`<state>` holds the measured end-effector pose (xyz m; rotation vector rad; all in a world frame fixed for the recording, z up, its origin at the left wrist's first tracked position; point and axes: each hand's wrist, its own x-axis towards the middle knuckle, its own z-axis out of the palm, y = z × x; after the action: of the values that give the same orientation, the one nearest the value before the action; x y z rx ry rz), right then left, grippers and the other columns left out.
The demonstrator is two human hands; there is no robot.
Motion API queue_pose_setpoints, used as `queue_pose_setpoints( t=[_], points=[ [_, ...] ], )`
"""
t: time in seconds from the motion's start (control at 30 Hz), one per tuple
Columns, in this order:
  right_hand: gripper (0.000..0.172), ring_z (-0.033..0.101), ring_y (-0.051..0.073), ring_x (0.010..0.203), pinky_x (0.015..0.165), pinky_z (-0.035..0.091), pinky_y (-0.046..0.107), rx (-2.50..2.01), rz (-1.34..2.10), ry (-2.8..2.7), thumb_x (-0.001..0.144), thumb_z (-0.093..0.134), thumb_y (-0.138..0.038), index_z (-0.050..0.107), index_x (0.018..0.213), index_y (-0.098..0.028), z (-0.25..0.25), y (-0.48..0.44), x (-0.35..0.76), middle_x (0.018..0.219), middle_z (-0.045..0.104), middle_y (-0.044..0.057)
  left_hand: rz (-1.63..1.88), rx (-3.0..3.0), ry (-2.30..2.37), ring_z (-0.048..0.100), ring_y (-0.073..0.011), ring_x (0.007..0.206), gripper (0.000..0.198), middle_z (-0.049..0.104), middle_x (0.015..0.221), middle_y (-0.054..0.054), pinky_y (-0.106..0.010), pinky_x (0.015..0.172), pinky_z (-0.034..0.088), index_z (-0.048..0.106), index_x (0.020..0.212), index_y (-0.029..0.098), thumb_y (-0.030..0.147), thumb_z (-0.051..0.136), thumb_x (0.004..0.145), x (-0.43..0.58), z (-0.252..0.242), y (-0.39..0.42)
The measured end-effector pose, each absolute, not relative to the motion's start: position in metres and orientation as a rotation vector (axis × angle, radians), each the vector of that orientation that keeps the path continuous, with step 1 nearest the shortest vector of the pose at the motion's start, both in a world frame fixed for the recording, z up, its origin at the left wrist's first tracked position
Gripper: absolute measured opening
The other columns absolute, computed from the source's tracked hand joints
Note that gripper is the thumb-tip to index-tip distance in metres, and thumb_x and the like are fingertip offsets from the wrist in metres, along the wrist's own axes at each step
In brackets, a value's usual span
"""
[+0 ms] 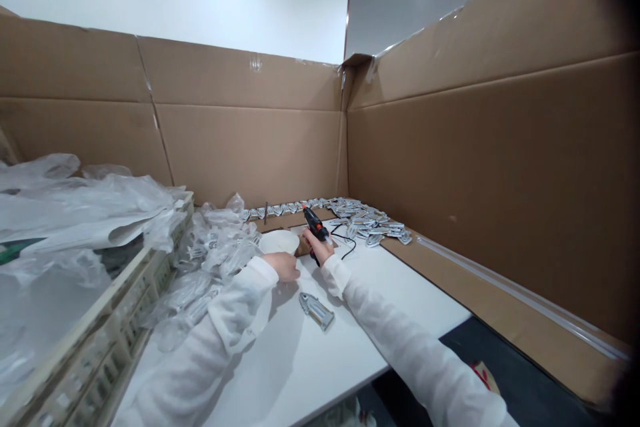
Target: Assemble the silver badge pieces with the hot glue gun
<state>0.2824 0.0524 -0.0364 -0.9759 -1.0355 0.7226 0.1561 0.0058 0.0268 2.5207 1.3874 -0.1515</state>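
My right hand (319, 247) is wrapped round a black glue gun (315, 221) with an orange tip, its nozzle pointing up and away from me. A black cord runs from it to the right. My left hand (283, 266) is at the near side of a white bowl (279, 241), fingers curled together; whatever they may hold is hidden. A brown object shows between the bowl and my right hand, too covered to name. Nearer me, a single silver-grey, pointed flat piece (317, 311) lies on the white table (345, 360).
Clear plastic pieces (210, 247) are heaped left of the bowl. Beside them stands a cream plastic crate (145, 280) with plastic bags (100, 207) on it. Many silver-grey pieces (367, 219) lie piled and in a row at the back. Tall cardboard walls (250, 147) enclose the back and right.
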Motion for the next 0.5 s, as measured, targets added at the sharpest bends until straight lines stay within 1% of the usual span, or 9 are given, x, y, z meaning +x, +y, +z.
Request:
queue_pose_setpoints(
  t=[0.07,0.13,0.2,0.23,0.27,0.33,0.4,0.43,0.5],
  points=[
    [0.027,0.049,0.012,0.049,0.046,0.039,0.023,-0.983,0.724,-1.028,0.06,0.063,-0.041,0.057,0.068,-0.016,-0.036,0.051,0.283,0.056,0.056,0.0,-0.321,2.543,1.37,0.059,-0.0242,0.069,0.035,0.062,0.068,-0.01,-0.031,0.064,0.044,0.063,0.07,0.014,0.048,0.056,0.064,0.163,0.026,0.0],
    [0.028,0.05,0.013,0.049,0.047,0.04,0.023,-0.991,0.738,-1.026,0.059,0.063,-0.042,0.057,0.069,-0.016,-0.034,0.049,0.283,0.056,0.056,0.0,-0.344,2.567,1.365,0.058,-0.0279,0.079,0.059,0.062,0.085,-0.014,-0.032,0.066,0.044,0.061,0.084,0.012,0.063,0.057,0.054,0.17,0.023,-0.007],
    [0.029,0.05,0.013,0.05,0.048,0.04,0.023,-0.997,0.738,-1.03,0.059,0.064,-0.042,0.058,0.07,-0.016,-0.033,0.048,0.283,0.056,0.055,0.0,-0.308,2.583,1.356,0.056,-0.0305,0.086,0.076,0.06,0.097,-0.016,-0.032,0.067,0.044,0.058,0.094,0.012,0.07,0.059,0.045,0.177,0.02,-0.014],
    [0.029,0.05,0.013,0.05,0.048,0.04,0.024,-0.995,0.734,-1.036,0.059,0.064,-0.042,0.058,0.07,-0.017,-0.033,0.047,0.283,0.056,0.055,-0.001,-0.31,2.583,1.325,0.056,-0.0303,0.086,0.078,0.059,0.098,-0.016,-0.032,0.067,0.044,0.056,0.096,0.012,0.069,0.061,0.044,0.179,0.018,-0.016],
    [0.029,0.05,0.013,0.05,0.049,0.041,0.024,-0.989,0.731,-1.044,0.058,0.065,-0.042,0.059,0.071,-0.017,-0.032,0.046,0.283,0.056,0.055,-0.001,-0.331,2.577,1.281,0.057,-0.029,0.083,0.075,0.06,0.095,-0.014,-0.031,0.065,0.044,0.055,0.097,0.013,0.067,0.063,0.045,0.181,0.017,-0.017],
    [0.029,0.051,0.013,0.052,0.052,0.042,0.024,-0.972,0.737,-1.057,0.057,0.065,-0.042,0.059,0.071,-0.017,-0.03,0.044,0.283,0.058,0.056,-0.001,-0.397,2.546,1.192,0.059,-0.0241,0.072,0.065,0.061,0.089,-0.011,-0.028,0.059,0.044,0.054,0.098,0.014,0.058,0.066,0.051,0.182,0.016,-0.017],
    [0.029,0.052,0.014,0.055,0.055,0.043,0.025,-0.967,0.751,-1.066,0.057,0.065,-0.042,0.06,0.071,-0.017,-0.027,0.041,0.282,0.06,0.057,0.0,-0.419,2.51,1.115,0.058,-0.019,0.062,0.055,0.06,0.091,-0.008,-0.026,0.055,0.043,0.053,0.099,0.015,0.048,0.066,0.057,0.182,0.017,-0.014],
    [0.029,0.052,0.014,0.056,0.056,0.043,0.025,-0.969,0.754,-1.07,0.056,0.065,-0.042,0.06,0.07,-0.017,-0.026,0.039,0.282,0.061,0.057,0.0,-0.402,2.518,1.084,0.058,-0.0179,0.062,0.051,0.059,0.094,-0.008,-0.026,0.055,0.043,0.053,0.1,0.016,0.044,0.066,0.059,0.181,0.017,-0.012],
    [0.028,0.052,0.015,0.058,0.058,0.043,0.025,-0.983,0.752,-1.072,0.056,0.065,-0.042,0.06,0.069,-0.017,-0.023,0.036,0.282,0.061,0.058,0.001,-0.341,2.59,1.05,0.059,-0.0198,0.073,0.05,0.055,0.103,-0.01,-0.026,0.063,0.044,0.052,0.103,0.015,0.038,0.066,0.06,0.18,0.018,-0.008]
  ],
)
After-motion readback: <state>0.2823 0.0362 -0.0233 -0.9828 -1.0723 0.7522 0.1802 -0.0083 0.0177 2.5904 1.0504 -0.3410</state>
